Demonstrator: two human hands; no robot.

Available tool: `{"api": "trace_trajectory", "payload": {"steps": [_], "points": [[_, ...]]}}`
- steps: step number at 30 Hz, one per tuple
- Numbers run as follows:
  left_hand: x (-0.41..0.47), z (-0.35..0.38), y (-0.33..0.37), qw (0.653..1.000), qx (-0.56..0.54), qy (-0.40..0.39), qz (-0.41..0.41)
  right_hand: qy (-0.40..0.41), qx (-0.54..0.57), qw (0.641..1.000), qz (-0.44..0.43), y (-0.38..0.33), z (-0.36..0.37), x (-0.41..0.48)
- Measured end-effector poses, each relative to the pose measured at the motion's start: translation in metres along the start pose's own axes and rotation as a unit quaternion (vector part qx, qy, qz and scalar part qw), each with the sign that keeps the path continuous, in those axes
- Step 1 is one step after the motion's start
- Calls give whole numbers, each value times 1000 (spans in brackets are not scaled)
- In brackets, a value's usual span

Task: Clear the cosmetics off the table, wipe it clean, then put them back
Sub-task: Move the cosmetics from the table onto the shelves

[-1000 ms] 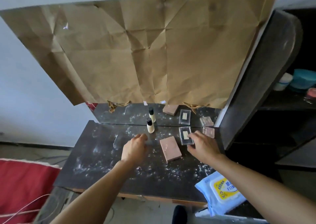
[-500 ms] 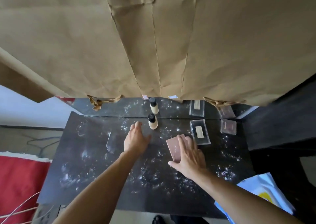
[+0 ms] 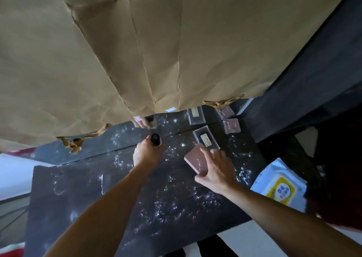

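A dark table [image 3: 82, 194] speckled with white powder fills the lower view. My left hand [image 3: 146, 153] grips a small bottle with a black cap [image 3: 155, 139] near the table's back edge; the bottle's body is hidden by my fingers. My right hand [image 3: 216, 168] holds a flat pink case [image 3: 193, 159], fingers over its top and thumb at its near edge. Just behind it lies a clear case with a beige insert [image 3: 205, 140]. A small pinkish clear case [image 3: 231, 125] sits at the back right.
A mirror strip [image 3: 117, 139] along the back reflects the cosmetics. Brown paper [image 3: 156, 51] hangs over the upper view. A white pack of wet wipes with a yellow label [image 3: 280, 186] lies at the right edge. A dark cabinet [image 3: 313, 80] stands on the right.
My left hand moved forward and closed around the small bottle. My right hand went from the clear case to the pink case and now grips it. The camera moved closer and tilted.
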State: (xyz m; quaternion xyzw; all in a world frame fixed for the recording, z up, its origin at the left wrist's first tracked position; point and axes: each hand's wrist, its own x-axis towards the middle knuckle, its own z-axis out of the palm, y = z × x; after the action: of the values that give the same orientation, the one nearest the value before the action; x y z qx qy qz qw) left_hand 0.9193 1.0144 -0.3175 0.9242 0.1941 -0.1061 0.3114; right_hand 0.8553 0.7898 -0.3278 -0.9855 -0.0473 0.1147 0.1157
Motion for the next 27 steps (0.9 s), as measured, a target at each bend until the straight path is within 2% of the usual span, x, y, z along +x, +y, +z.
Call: {"api": "trace_trajectory", "payload": {"steps": [6, 11, 16, 21, 27], "points": [[-41, -23, 26, 988, 28, -21, 149, 74, 22, 996, 49, 13, -41, -34], [-77, -26, 82, 975, 23, -39, 217, 153, 29, 982, 106, 54, -74, -66], [-127, -11, 162, 955, 23, -44, 291, 153, -1, 975, 160, 123, -118, -106], [-185, 23, 242, 936, 3, -26, 350, 152, 15, 970, 189, 209, -155, -146], [-242, 57, 340, 923, -45, 4, 383, 157, -24, 978, 137, 298, -201, -179]]}}
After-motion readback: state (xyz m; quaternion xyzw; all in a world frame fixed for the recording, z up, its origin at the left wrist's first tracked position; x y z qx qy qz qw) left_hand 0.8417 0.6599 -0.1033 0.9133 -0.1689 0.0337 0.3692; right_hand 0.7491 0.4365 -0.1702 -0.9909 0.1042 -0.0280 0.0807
